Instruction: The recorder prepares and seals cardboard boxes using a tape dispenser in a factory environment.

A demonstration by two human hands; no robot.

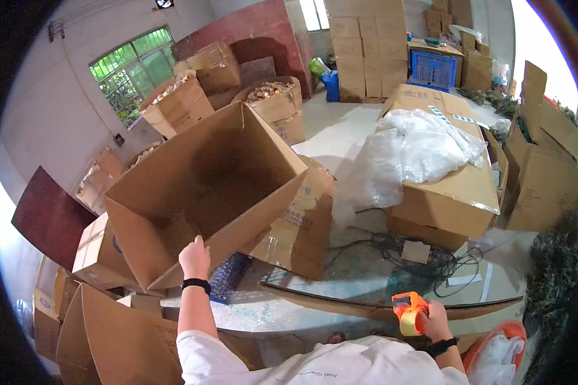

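My left hand (195, 258) is closed over the near rim of a large cardboard box (263, 221). This box is tilted with its open top toward me, and no contents show inside. In my right hand (436, 322) is an orange tape dispenser (409, 305) with a roll of yellowish tape, held low at the right, away from the box. Just beneath the box's near side, a blue plastic crate or mesh piece (230, 277) shows in part.
Clear plastic sheeting (424, 144) drapes over a long carton (449, 199) at the right. Black cables (453, 260) lie tangled on the floor. A flat cardboard sheet (366, 305) lies before me. Several filled cartons (279, 109) stand behind. An orange tub (517, 330) sits at lower right.
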